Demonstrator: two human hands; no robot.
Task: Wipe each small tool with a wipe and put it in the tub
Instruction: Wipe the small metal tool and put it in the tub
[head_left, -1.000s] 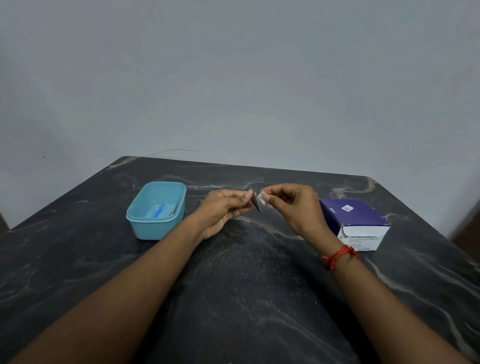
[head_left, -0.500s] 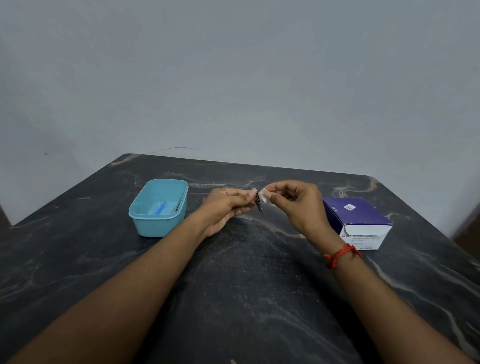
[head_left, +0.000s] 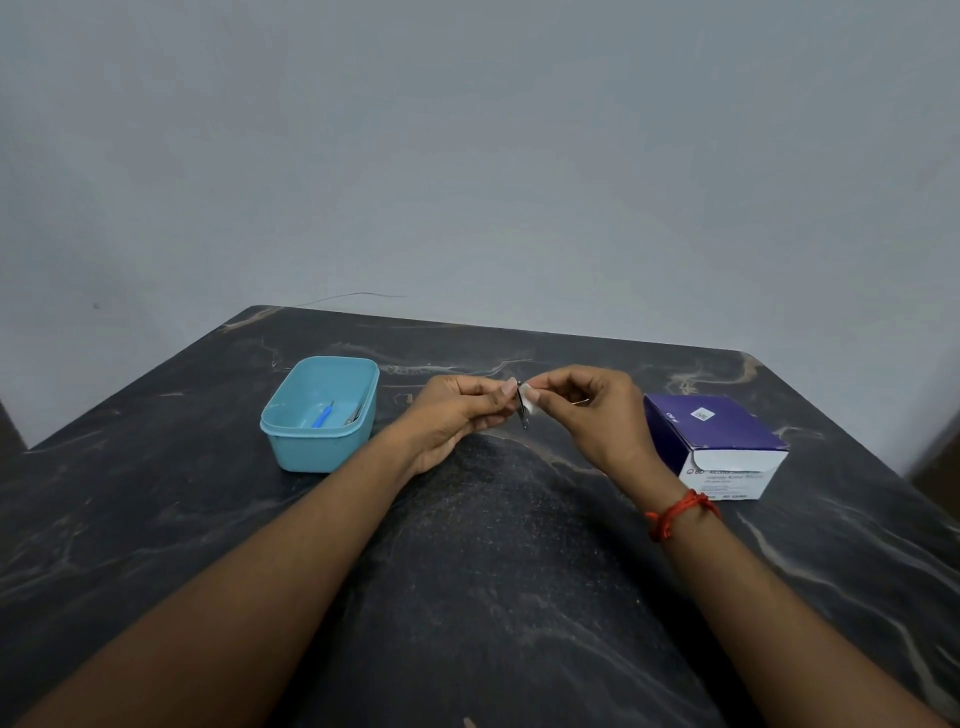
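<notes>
Two hands busy: left hand (head_left: 457, 413) pinches small tool (head_left: 522, 410), right hand (head_left: 587, 410) pinches wipe (head_left: 530, 400). Wiping underway; tub (head_left: 291, 441) next.

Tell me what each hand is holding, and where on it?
The left hand pinches a small metal tool near its upper end. The right hand pinches a white wipe, pressed against that tool's side.

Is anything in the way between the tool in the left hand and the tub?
Nothing visible. The tool, pinched by the left hand, is right of the tub; only the table lies between, and the tub has no lid on.
</notes>
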